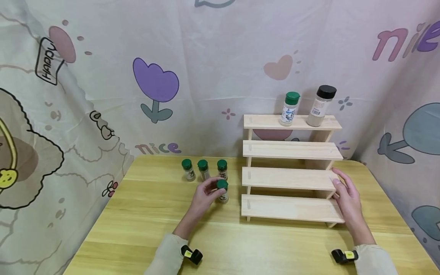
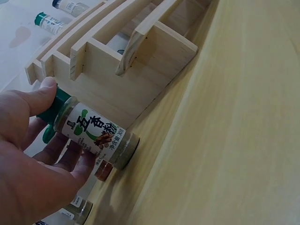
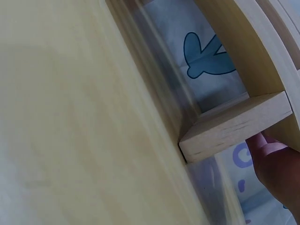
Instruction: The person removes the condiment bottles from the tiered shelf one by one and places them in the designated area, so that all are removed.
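My left hand (image 1: pixel 205 194) holds a spice jar (image 1: pixel 223 196) by its green lid, thumb on one side and fingers on the other. In the left wrist view this jar (image 2: pixel 101 131) shows a white label with Chinese characters and brown powder at its base. Whether its base touches the table cannot be told. My right hand (image 1: pixel 348 196) grips the right end of a four-tier wooden rack (image 1: pixel 292 178), its thumb at the end of a middle shelf. Most of those fingers are hidden by the rack's side in the right wrist view.
Three more green-lidded jars, a left one (image 1: pixel 189 173), a middle one (image 1: pixel 204 173) and a right one (image 1: pixel 222 170), stand behind my left hand. The top shelf bears a green-lidded jar (image 1: pixel 288 110) and a taller black-lidded jar (image 1: pixel 319 109). A printed cloth (image 1: pixel 206 76) hangs behind the table (image 1: pixel 137 221).
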Motion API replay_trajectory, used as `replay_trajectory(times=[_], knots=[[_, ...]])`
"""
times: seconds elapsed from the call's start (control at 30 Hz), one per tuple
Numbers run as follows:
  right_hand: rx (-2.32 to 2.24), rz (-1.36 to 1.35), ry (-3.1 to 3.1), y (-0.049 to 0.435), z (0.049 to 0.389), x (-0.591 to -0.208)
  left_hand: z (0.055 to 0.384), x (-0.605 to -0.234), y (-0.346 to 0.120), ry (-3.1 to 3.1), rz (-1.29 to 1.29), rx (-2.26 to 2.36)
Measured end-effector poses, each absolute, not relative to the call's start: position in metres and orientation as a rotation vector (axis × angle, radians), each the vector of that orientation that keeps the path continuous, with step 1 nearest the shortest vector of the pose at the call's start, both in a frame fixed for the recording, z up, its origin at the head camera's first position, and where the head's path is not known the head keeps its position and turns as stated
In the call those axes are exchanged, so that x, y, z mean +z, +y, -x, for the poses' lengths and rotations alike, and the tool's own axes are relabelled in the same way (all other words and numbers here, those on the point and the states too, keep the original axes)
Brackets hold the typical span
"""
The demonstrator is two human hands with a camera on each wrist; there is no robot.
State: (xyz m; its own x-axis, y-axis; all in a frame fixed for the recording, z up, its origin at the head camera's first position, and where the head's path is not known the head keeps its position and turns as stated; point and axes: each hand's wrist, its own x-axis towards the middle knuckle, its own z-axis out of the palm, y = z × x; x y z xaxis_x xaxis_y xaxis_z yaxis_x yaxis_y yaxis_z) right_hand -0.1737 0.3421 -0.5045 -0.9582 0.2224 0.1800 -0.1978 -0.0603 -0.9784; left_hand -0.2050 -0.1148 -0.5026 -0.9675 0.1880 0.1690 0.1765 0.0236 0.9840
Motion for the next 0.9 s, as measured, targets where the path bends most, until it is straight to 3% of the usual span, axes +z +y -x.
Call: replay_trajectory(times=[0.53, 0.9], knots=[[2.076, 0.018, -1.942, 0.343, 0.175, -0.506, 0.206, -0.501, -0.118, 2.19, -0.423, 2.178], [2.068, 0.035, -1.943, 0.343, 0.176, -0.505, 0.204, -0.466, -0.133, 2.195, -0.467, 2.316]])
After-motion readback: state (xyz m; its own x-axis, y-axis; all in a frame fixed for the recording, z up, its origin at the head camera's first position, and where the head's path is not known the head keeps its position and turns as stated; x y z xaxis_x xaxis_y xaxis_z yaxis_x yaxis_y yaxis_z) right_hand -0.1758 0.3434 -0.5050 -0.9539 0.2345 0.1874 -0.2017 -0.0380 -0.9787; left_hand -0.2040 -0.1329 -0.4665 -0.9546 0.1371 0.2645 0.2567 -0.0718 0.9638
